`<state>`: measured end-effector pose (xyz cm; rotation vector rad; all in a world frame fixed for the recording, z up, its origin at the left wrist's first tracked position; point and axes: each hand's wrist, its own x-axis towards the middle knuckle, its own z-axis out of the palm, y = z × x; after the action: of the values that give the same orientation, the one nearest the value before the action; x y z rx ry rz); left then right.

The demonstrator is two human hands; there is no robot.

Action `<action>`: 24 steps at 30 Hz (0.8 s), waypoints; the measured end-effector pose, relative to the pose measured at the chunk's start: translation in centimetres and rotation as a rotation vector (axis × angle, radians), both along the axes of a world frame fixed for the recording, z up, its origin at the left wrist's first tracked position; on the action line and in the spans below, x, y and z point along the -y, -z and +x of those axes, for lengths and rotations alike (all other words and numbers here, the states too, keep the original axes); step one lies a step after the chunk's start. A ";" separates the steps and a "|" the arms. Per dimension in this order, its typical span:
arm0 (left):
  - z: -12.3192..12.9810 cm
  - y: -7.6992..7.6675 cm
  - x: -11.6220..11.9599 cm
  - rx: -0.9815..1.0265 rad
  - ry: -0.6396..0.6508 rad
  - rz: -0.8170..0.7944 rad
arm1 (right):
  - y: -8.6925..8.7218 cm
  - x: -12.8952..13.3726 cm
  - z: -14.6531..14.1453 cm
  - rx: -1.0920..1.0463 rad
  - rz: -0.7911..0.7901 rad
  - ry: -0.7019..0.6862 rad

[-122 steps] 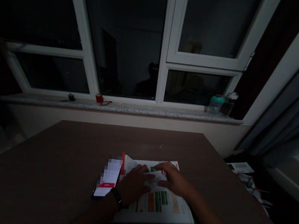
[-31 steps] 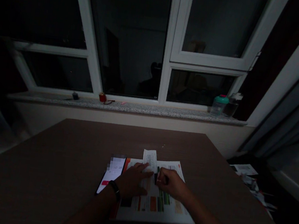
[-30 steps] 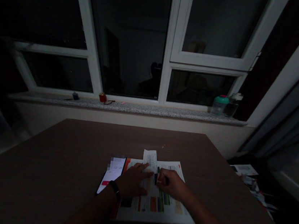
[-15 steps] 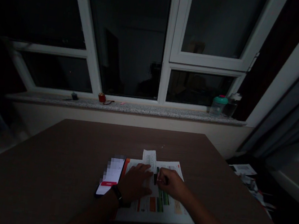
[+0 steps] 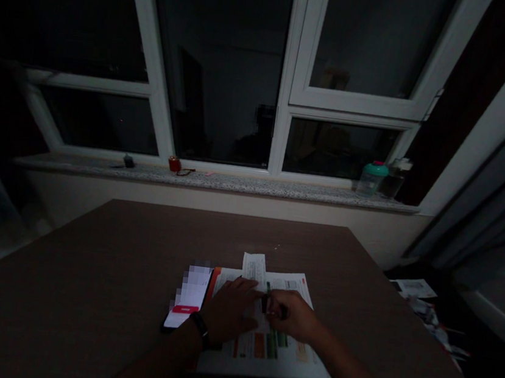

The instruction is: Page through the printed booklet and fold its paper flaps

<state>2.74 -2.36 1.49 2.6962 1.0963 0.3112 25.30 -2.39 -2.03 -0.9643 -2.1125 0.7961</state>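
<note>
While paper strip (image 5: 254,266) is half-covered by left hand (image 5: 232,310), fingers parted, right hand (image 5: 295,318) is curled beside them, fingertip grip too dark to tell.

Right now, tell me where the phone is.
In the head view, the phone lies on the table, along the left edge of the printed pages, with the left hand just to its right.

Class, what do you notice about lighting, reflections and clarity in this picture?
Head view: dim overall, phone screen brightest; head view: window glass mirrors the room; head view: printed page mostly unreadable, anything in the curled right hand too dark to identify.
</note>
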 end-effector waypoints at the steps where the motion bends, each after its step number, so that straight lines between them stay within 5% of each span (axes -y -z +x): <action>1: 0.0 0.0 0.0 -0.001 0.004 0.004 | 0.0 -0.1 0.0 -0.003 0.017 0.053; 5: 0.0 -0.1 0.1 -0.010 0.008 -0.002 | 0.1 -0.5 -0.1 -0.029 0.012 0.146; 14: -0.1 0.4 0.2 0.024 0.011 0.021 | 0.2 -0.4 -0.1 -0.057 -0.066 0.100; 24: 0.8 -1.0 0.9 0.058 -0.021 -0.059 | -0.1 0.7 -0.1 0.071 0.101 0.009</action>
<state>3.51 -3.26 2.45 2.6093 1.1009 0.3527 25.24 -3.11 -1.90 -0.9601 -2.1857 0.6523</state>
